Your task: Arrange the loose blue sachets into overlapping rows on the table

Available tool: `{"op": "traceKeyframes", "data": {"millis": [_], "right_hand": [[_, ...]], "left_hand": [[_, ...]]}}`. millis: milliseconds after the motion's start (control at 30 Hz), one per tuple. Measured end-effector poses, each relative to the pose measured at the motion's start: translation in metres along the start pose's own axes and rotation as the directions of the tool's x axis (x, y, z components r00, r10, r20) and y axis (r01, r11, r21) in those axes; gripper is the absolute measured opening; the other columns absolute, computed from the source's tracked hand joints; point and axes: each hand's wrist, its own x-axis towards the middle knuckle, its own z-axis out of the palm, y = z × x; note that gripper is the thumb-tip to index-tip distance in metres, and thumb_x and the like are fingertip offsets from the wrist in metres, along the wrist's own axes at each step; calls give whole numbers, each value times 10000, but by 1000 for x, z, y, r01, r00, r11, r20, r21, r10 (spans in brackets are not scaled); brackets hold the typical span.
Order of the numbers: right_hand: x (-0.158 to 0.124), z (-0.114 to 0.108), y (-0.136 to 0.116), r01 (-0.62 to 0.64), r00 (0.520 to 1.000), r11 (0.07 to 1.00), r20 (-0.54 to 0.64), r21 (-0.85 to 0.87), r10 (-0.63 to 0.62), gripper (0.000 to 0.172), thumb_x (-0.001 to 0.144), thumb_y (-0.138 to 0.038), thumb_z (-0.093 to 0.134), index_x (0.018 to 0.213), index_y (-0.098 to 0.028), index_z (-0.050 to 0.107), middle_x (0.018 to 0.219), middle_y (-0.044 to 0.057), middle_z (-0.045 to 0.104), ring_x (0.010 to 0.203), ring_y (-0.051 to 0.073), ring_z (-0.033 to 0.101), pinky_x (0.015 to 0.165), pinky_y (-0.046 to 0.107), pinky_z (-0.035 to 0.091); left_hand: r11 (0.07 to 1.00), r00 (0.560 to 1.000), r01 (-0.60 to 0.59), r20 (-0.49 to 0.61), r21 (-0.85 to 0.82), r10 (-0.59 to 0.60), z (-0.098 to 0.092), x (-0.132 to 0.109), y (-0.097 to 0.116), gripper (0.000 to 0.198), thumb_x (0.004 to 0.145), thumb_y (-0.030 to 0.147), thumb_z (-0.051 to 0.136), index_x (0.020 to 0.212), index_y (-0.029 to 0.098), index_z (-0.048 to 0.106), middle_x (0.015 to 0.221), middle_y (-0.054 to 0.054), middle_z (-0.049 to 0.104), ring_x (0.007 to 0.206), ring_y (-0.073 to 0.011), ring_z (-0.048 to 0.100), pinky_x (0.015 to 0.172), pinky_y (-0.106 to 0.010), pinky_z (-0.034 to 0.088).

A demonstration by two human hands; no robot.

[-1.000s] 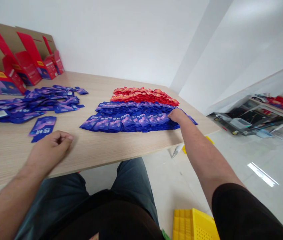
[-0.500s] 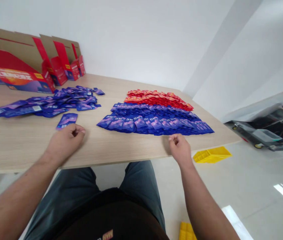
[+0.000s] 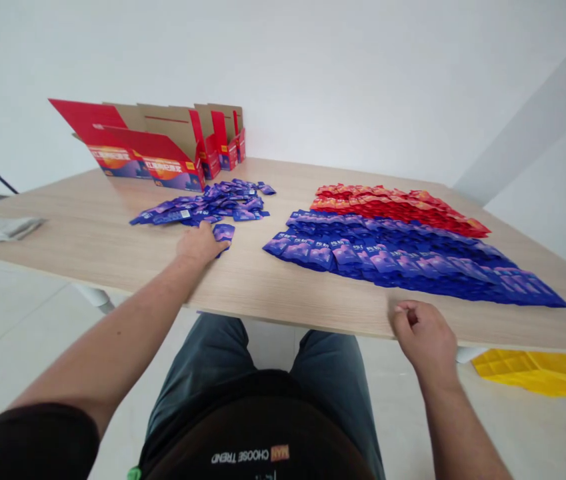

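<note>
My left hand is on a single blue-purple sachet, thumb across its lower edge and fingers at its left side. That sachet lies just in front of a loose heap of blue-purple sachets. At the table's front edge my right hand is curled closed, with nothing visible in it. Beyond it, overlapping rows of blue-purple sachets spread across the right side. Behind these rows lie rows of red sachets.
Open red cardboard boxes stand at the back left of the wooden table. A whitish folded item lies at the left edge. A yellow bin is on the floor at the right, and a white wall rises behind.
The view has swung left, bringing the boxes and heap further into sight. My left hand has reached forward onto the single sachet; my right hand remains curled near the table edge.
</note>
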Motion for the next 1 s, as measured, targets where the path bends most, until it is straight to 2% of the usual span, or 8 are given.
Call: {"op": "traceKeyframes", "data": {"millis": [233,400,500,567,633,767,833,1000], "right_hand": [[-1,-1,0,35,999,999,-1,0,-35,303,902,-491,524,890,-252,710,762,93,645,802,318,632,756,442,492],[-2,-5,-2,47,999,995,-25,83,-45,310,903,-503,561,912,-246,735,741,71,641,745,298,627,735,438,506],[-12,-17,-27,120,992,975,-58,185,-111,281,959,-471,607,1009,-239,756,782,52,659,730,267,632,718,413,522],[-23,-28,-56,226,974,941,-59,252,-219,244,1012,-418,628,1114,-236,754,873,55,683,753,243,640,727,396,539],[-33,-37,-88,330,941,889,-39,316,-336,243,1048,-365,636,1226,-232,733,997,75,707,789,228,648,744,389,559],[-42,-44,-129,428,871,812,57,396,-487,195,1070,-250,625,1231,-219,730,1066,100,728,950,247,691,808,382,595],[-45,-45,-133,429,851,805,117,410,-513,153,1074,-201,606,1131,-214,747,999,87,728,926,238,696,783,362,595],[-57,-43,-123,383,849,818,185,430,-495,157,1072,-166,592,1047,-204,742,940,70,719,864,217,683,743,338,584]], "left_hand": [[989,999,-37,-11,-143,36,-5,0,0,680,864,315,764,1488,118,577,1413,-203,727,1250,-319,709,1034,-374,532],[983,992,-83,-108,-167,65,-31,-30,-14,299,940,357,641,1169,197,748,1163,-132,801,1087,-310,741,938,-377,545],[956,961,-241,-176,-167,212,-50,-62,-9,235,900,436,659,999,245,754,1015,-97,792,991,-315,738,880,-384,550],[881,902,-428,-151,-202,404,-57,-90,4,203,866,444,665,919,270,756,928,-73,772,930,-302,730,864,-381,554],[748,790,-600,-62,-284,610,-57,-121,23,150,838,405,669,860,288,760,856,-54,749,864,-281,721,851,-374,559],[534,560,-695,102,-481,822,-42,-175,60,146,876,257,624,817,304,749,835,-37,750,763,-230,711,754,-338,553],[487,506,-688,126,-538,853,-33,-191,71,183,893,200,613,818,303,743,848,-34,755,756,-216,717,720,-324,547],[466,464,-691,156,-552,872,-20,-199,79,187,895,147,638,842,287,750,848,-22,756,753,-203,718,710,-309,540]]}}
